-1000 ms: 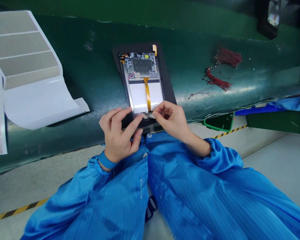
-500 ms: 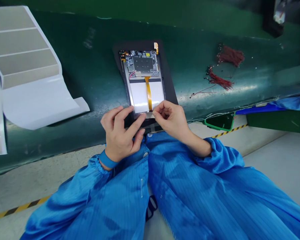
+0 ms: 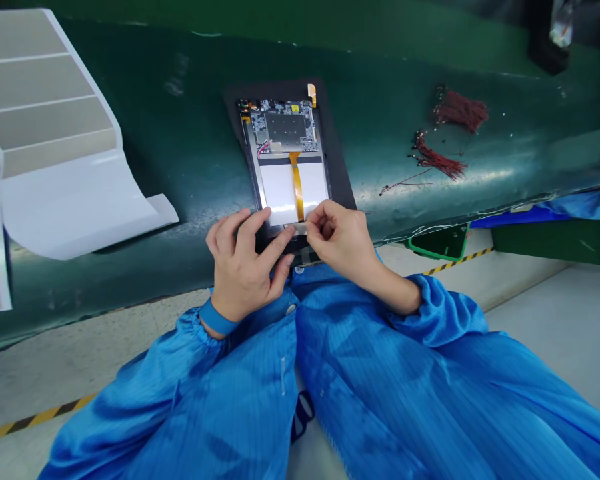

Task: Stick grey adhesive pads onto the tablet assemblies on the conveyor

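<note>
Right hand (image 3: 343,235) pinched the thin pale-grey strip (image 3: 299,229) at the flat black-framed tablet (image 3: 279,183) — left hand (image 3: 247,263) spread, grip empty, fingertip touching — light, even tension likely suited.

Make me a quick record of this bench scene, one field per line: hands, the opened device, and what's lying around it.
Left hand: fingers spread, index fingertip at the pale strip's left end
Right hand: thumb and index finger pinching the strip's right end
Pale strip: across the device's near end
Device: open, circuit board at far end, orange ribbon over white panel
Under device: dark mat
Left side: sheets with grey-beige panels
Right side: two dark-red wire bundles
</note>
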The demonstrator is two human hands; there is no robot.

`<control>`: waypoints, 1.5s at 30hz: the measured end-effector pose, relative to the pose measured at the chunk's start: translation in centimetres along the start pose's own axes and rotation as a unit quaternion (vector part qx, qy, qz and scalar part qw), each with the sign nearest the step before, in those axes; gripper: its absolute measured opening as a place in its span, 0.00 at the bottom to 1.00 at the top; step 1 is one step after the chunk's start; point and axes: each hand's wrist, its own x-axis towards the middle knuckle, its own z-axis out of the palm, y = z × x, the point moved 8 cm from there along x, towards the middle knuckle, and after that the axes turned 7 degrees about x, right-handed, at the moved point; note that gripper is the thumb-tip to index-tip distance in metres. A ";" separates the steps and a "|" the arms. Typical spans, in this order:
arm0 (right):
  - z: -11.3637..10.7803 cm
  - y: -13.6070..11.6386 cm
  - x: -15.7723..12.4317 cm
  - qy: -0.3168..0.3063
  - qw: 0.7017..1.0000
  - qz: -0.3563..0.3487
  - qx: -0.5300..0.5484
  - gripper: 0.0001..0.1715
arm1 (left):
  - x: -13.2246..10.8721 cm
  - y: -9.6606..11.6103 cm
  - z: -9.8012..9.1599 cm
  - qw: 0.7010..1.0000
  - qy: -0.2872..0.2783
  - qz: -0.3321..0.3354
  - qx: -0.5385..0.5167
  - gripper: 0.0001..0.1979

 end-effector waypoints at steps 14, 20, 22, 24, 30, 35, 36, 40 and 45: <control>0.2 -0.6 1.1 -0.046 0.984 0.006 -0.170 0.12 | 0.1 -0.1 -0.3 1.000 0.000 -0.006 0.001 0.22; -0.9 -0.5 2.0 -0.107 0.984 -0.009 -0.144 0.10 | 2.3 1.3 0.4 0.998 -0.055 0.036 -0.003 0.23; -1.3 -0.3 1.8 -0.127 0.986 -0.026 -0.101 0.06 | 2.9 1.6 0.8 0.996 -0.074 0.056 -0.007 0.24; -2.3 -0.2 1.5 -0.105 0.990 -0.063 -0.077 0.02 | 3.0 1.4 1.0 0.993 -0.093 0.068 -0.005 0.25; -3.7 0.5 -0.4 -0.040 0.946 -0.256 -0.195 0.14 | 1.1 -0.8 0.9 0.990 -0.134 0.038 -0.009 0.30; -2.7 1.8 -0.5 -0.049 0.934 -0.264 -0.235 0.13 | 0.4 -0.9 1.5 0.989 -0.140 0.036 -0.011 0.32; -2.6 1.8 -0.4 -0.052 0.934 -0.266 -0.234 0.13 | 0.4 -0.8 1.5 0.990 -0.132 0.042 -0.009 0.32; -2.2 1.2 -0.3 -0.062 0.931 -0.286 -0.217 0.14 | 0.7 -0.4 1.0 0.996 -0.070 0.053 -0.022 0.31; -1.8 0.4 -0.7 -0.096 0.927 -0.307 -0.194 0.10 | 1.5 0.3 -0.4 0.999 0.003 0.006 -0.044 0.17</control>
